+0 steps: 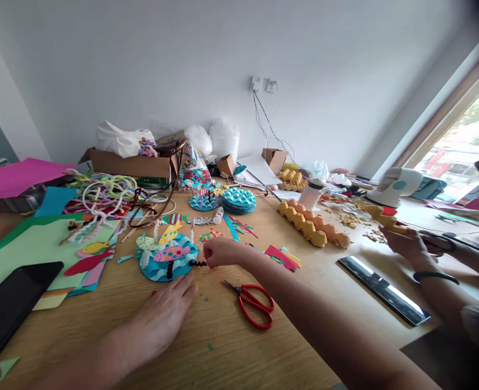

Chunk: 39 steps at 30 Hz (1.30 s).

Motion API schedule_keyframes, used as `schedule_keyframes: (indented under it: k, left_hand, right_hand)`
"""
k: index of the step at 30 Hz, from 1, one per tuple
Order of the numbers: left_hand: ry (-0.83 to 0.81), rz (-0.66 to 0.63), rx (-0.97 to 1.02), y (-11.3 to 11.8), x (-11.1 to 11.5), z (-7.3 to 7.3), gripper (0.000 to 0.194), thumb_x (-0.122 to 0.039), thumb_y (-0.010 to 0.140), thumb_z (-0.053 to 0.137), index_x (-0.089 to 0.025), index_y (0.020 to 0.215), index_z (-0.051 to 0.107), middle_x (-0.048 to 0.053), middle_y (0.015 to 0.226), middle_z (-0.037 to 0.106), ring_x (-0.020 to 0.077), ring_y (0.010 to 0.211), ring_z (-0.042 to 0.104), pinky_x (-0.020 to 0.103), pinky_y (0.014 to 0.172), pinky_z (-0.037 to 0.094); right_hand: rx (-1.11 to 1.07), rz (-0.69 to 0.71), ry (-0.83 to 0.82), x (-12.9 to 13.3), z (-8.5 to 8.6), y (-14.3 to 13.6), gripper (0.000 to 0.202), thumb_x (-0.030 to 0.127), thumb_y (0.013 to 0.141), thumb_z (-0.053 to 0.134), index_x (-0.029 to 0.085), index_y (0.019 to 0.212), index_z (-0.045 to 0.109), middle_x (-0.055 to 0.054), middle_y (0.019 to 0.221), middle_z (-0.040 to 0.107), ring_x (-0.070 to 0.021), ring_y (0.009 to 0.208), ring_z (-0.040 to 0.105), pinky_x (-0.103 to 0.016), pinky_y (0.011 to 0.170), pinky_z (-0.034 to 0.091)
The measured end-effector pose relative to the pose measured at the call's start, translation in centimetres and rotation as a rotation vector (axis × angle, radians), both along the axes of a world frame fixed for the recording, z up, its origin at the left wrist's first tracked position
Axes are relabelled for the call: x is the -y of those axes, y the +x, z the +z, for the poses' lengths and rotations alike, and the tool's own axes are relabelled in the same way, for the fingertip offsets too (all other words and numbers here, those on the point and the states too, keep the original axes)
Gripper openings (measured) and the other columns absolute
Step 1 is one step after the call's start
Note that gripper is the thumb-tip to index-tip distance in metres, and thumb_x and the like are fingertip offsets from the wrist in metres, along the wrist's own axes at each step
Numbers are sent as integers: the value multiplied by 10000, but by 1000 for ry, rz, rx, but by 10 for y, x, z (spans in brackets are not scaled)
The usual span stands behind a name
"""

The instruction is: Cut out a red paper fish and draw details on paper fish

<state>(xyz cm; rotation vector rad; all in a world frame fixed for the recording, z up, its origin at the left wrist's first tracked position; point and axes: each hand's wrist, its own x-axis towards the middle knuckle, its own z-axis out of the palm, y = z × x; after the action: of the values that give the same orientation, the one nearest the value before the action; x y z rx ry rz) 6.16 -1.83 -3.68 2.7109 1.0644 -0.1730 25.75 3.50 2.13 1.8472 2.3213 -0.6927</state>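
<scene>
A blue wavy paper disc (164, 271) lies on the table, with paper fish standing on it: a pink spotted one (172, 253), a yellow one (170, 234) and a pale green one (146, 243). My left hand (164, 311) rests with stretched fingers at the disc's front edge. From the disc's right side a twisted black pipe cleaner (199, 264) sticks out, and its end meets the closed fingers of my right hand (223, 252). My right fingertips are partly hidden. Red-handled scissors (256, 307) lie right of my hands.
Left are paper sheets (15, 244), a black phone (18, 303) and pipe cleaners (105, 195). Behind sit stacked blue discs (239, 201) and a finished-looking fish disc (204, 202). Right are egg-carton strips (304, 223), a tablet-like device (381, 290) and another person's hands (405, 246).
</scene>
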Motion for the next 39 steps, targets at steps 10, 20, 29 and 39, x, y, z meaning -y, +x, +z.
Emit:
schedule_keyframes:
  k: [10,20,29,39]
  left_hand:
    - [89,52,-23,17,-15,1,471,-72,884,354,-108,1319,529,171,1474,427,283,1329,431,438,1093,366]
    - [147,94,18,22,-16,-1,457,-36,855,376,-102,1270,557,166,1373,514,280,1245,493,420,1060,401]
    - [158,83,71,21,-19,-3,448,-47,847,398,-93,1260,564,172,1282,568,288,1198,508,425,1043,407]
    - [186,73,62,21,-19,-3,428,-33,857,351,-114,1187,610,160,1254,585,282,1140,528,429,1008,429]
  right_hand:
    - [-587,-208,-312,-20,-16,12,63,91,771,578,149,773,602,78,525,556,-46,430,478,-148,459,374]
    - [-1089,-361,-270,-3,-33,0,38,182,833,549,173,844,514,4,713,635,-82,602,622,-197,595,495]
    - [-850,-384,65,3,-65,-21,140,52,668,618,170,724,567,33,670,619,-127,696,596,-224,639,434]
    - [-365,-275,224,-1,-56,-33,162,132,749,606,174,837,736,-22,825,723,-150,760,592,-220,644,379]
